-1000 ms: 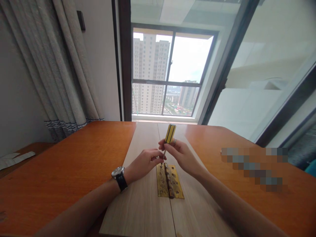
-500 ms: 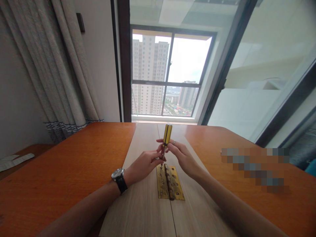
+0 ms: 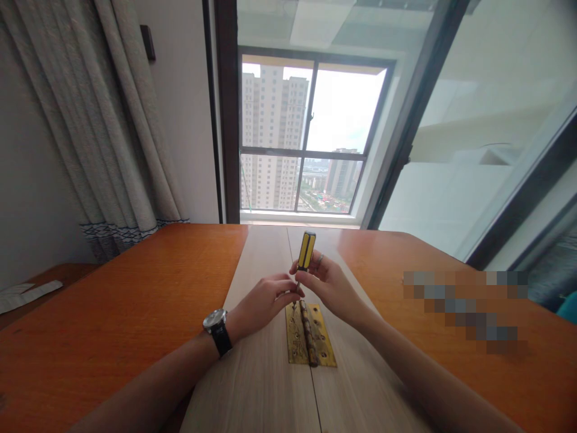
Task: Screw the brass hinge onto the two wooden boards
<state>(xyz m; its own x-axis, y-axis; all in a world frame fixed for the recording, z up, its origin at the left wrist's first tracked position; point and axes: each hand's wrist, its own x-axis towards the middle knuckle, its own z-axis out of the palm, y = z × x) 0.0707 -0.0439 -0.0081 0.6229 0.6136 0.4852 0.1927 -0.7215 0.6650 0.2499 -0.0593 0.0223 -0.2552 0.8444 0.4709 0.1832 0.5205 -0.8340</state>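
A screwdriver (image 3: pixel 307 251) with a yellow and black handle stands nearly upright above the far end of a brass-coloured hinge (image 3: pixel 296 340). My right hand (image 3: pixel 331 285) is closed, its thumb and fingers gripping the lower handle. Beside it, the fingers of my left hand (image 3: pixel 273 300) pinch together around the thin shaft; the tip is hidden by them. Opened flat, the hinge lies across the seam of two pale wooden boards (image 3: pixel 243 385). Dark holes dot both leaves, and a small screw (image 3: pixel 294 305) seems to stand in the left leaf's far hole.
An orange-brown wooden table (image 3: pixel 135 319) carries the boards. To the right, a blurred-out patch (image 3: pixel 469 307) covers something on the tabletop. A grey curtain (image 3: pixel 112 120) hangs at left, and a window (image 3: pixel 315 132) is behind the table.
My right fingers, stretched leftward before, have curled round the screwdriver's handle, and the handle has turned and sunk slightly. My left hand has barely moved.
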